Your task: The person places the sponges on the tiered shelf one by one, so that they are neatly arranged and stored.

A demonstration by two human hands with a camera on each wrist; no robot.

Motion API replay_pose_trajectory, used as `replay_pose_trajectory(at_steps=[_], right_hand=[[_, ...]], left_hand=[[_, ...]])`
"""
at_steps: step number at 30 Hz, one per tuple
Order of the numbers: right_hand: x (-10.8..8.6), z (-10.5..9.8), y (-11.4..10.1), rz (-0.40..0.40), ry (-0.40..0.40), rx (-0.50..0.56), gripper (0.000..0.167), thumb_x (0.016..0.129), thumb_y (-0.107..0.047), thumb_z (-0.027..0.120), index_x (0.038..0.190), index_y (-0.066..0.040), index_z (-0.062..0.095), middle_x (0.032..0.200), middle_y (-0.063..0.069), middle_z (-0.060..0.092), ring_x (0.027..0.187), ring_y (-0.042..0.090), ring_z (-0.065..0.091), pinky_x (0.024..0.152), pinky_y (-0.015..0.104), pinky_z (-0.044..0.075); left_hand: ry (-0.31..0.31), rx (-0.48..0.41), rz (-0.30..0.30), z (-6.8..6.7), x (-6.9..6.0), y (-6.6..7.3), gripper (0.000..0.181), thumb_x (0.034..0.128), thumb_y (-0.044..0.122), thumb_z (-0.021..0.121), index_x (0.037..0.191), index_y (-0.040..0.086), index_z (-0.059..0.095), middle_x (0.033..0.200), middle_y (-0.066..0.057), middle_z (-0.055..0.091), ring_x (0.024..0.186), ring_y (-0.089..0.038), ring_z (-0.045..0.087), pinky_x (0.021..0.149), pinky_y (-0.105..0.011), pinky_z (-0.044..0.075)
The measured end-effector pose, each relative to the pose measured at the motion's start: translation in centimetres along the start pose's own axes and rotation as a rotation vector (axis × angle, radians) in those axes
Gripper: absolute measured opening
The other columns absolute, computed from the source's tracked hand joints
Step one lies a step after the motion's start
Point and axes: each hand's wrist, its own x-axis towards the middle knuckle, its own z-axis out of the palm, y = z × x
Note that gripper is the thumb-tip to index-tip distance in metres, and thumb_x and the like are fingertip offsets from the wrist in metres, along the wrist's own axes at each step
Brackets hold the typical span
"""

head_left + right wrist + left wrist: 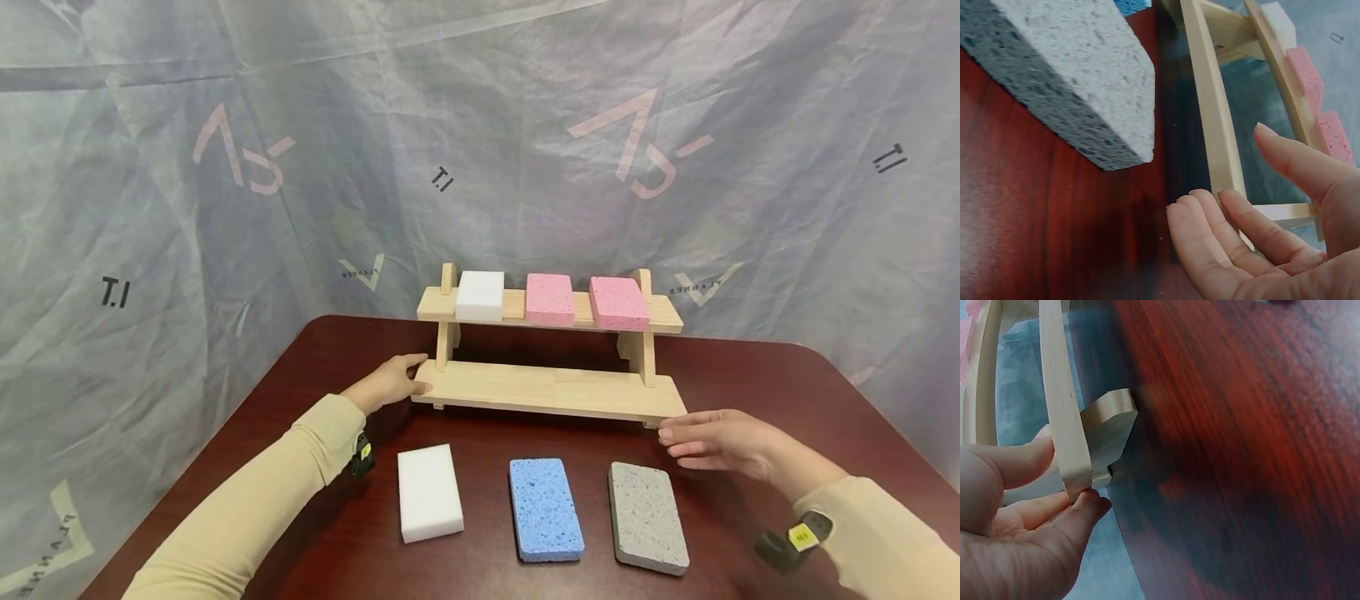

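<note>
A two-tier wooden shelf (547, 385) stands on the table. My left hand (386, 383) grips the left end of its lower board, with the thumb (1032, 456) on one side and the fingertips (1088, 503) at the board's end. By the right front corner is my right hand (731, 442), its fingers (1200, 234) extended and the thumb spread away. Whether those fingertips touch the corner, I cannot tell. A white sponge (480, 295) and two pink sponges, one in the middle (550, 298) and one to the right (618, 302), lie on the upper board.
In front of the shelf, from left to right, lie a white sponge (430, 492), a blue sponge (546, 510) and a grey sponge (648, 518). They rest on the dark red table (360, 342). Behind it hangs a grey printed cloth (510, 108).
</note>
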Motion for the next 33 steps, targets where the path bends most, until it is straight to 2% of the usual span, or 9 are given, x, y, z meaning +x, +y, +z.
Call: replay_pose_trajectory(at_steps=[6, 9, 13, 15, 24, 29, 33], right_hand=[[-0.6, 0.0, 1.2, -0.007, -0.044, 0.018, 0.020, 0.098, -0.013, 0.057, 0.113, -0.003, 0.066, 0.103, -0.004, 0.071, 0.096, 0.012, 0.068, 0.088, 0.032, 0.056], [-0.9, 0.1, 1.7, -0.008, -0.064, 0.029, 0.026, 0.097, -0.012, 0.058, 0.118, 0.003, 0.064, 0.107, -0.002, 0.071, 0.098, 0.012, 0.068, 0.089, 0.033, 0.055], [-1.1, 0.6, 2.2, -0.012, -0.070, 0.004, 0.043, 0.094, -0.010, 0.063, 0.127, 0.016, 0.053, 0.114, 0.001, 0.069, 0.098, 0.011, 0.067, 0.090, 0.034, 0.055], [-1.0, 0.9, 2.4, -0.009, -0.065, -0.017, 0.048, 0.093, -0.010, 0.065, 0.129, 0.018, 0.050, 0.116, 0.002, 0.068, 0.099, 0.010, 0.066, 0.090, 0.035, 0.055], [-0.8, 1.9, 3.0, -0.017, -0.022, -0.083, 0.051, 0.089, -0.009, 0.069, 0.126, 0.020, 0.050, 0.111, 0.002, 0.069, 0.095, 0.008, 0.067, 0.088, 0.029, 0.055], [-0.8, 2.5, 3.1, -0.006, 0.049, -0.197, 0.053, 0.086, -0.014, 0.074, 0.123, 0.018, 0.055, 0.112, 0.006, 0.069, 0.093, 0.006, 0.066, 0.087, 0.031, 0.055], [-0.8, 2.9, 3.0, 0.016, 0.107, -0.272, 0.048, 0.085, -0.018, 0.076, 0.118, 0.013, 0.062, 0.104, 0.004, 0.072, 0.090, 0.006, 0.065, 0.084, 0.031, 0.055]], left_hand=[[0.002, 0.020, 0.010, 0.0, -0.1, 0.1, 0.066, 0.0955, 0.012, 0.062, 0.153, 0.005, 0.029, 0.154, -0.020, 0.033, 0.138, -0.035, 0.039, 0.107, -0.045, 0.042], [0.000, 0.024, 0.013, 0.0, -0.2, 0.2, 0.066, 0.0955, 0.012, 0.062, 0.152, 0.005, 0.029, 0.154, -0.020, 0.033, 0.138, -0.036, 0.039, 0.107, -0.045, 0.042], [-0.001, 0.023, 0.013, -0.1, -0.2, 0.2, 0.065, 0.0957, 0.012, 0.062, 0.152, 0.006, 0.030, 0.155, -0.020, 0.032, 0.138, -0.036, 0.038, 0.107, -0.046, 0.041], [0.000, 0.023, 0.009, -0.1, -0.2, 0.2, 0.065, 0.0958, 0.013, 0.062, 0.153, 0.006, 0.030, 0.155, -0.020, 0.032, 0.139, -0.036, 0.038, 0.108, -0.046, 0.041], [0.001, 0.026, 0.007, -0.1, -0.4, 0.1, 0.066, 0.0956, 0.013, 0.062, 0.153, 0.006, 0.029, 0.155, -0.020, 0.032, 0.138, -0.036, 0.039, 0.107, -0.046, 0.042], [0.002, 0.031, 0.005, 0.0, -0.2, 0.0, 0.066, 0.0955, 0.013, 0.062, 0.152, 0.006, 0.030, 0.154, -0.020, 0.033, 0.138, -0.036, 0.039, 0.107, -0.046, 0.042], [0.003, 0.025, 0.000, 0.0, -0.2, 0.2, 0.066, 0.0955, 0.014, 0.062, 0.153, 0.007, 0.029, 0.155, -0.019, 0.032, 0.139, -0.036, 0.038, 0.107, -0.047, 0.041]])
